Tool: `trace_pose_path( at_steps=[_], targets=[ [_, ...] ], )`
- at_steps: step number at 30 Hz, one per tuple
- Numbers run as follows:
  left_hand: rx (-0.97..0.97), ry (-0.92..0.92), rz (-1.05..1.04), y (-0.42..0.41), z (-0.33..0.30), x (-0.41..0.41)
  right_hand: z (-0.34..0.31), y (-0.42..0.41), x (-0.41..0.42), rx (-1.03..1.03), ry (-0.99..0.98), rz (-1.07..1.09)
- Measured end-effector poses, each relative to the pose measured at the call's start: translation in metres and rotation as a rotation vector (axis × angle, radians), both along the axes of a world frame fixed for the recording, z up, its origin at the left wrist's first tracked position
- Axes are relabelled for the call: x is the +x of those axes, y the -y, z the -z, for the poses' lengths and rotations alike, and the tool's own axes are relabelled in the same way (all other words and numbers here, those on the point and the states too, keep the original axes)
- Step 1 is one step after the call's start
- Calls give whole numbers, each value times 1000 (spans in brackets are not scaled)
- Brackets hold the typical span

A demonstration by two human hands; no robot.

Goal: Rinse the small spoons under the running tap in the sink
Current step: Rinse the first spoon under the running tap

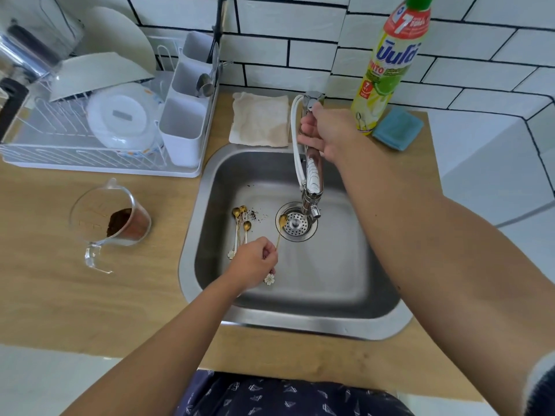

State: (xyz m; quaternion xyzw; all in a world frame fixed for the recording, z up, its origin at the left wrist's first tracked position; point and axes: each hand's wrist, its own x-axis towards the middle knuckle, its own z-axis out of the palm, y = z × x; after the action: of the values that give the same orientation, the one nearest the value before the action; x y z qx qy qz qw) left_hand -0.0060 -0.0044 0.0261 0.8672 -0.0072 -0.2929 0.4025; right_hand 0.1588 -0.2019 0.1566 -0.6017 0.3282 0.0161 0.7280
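Note:
My left hand pinches the thin handle of a small gold spoon inside the steel sink. The spoon's bowl hangs over the drain strainer, just left of the tap's spout. Its white flower end shows below my fingers. Several more gold spoons lie on the sink floor at the left, among dark crumbs. My right hand grips the upper part of the chrome tap. No water stream is plainly visible.
A glass measuring jug with brown powder stands left of the sink. Behind it sits a white dish rack with plates and a cutlery holder. A beige cloth, a dish soap bottle and a blue sponge line the back.

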Motion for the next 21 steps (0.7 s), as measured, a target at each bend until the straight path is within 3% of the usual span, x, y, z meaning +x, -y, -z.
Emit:
trace_pose_path(
  at_steps=[5, 9, 12, 16, 21],
  targets=[
    [-5, -36, 31, 6, 0, -4, 27, 17, -37, 85, 103, 193],
    [-50, -77, 5, 9, -1, -6, 76, 24, -96, -114, -18, 313],
    [-97, -102, -6, 12, -3, -5, 113, 9, -143, -194, -89, 128],
    [-136, -112, 33, 17, -6, -2, 134, -21, -171, -132, -105, -253],
    [-133, -84, 122, 17, -12, 4, 132, -35, -163, -93, -66, -119]
  ],
)
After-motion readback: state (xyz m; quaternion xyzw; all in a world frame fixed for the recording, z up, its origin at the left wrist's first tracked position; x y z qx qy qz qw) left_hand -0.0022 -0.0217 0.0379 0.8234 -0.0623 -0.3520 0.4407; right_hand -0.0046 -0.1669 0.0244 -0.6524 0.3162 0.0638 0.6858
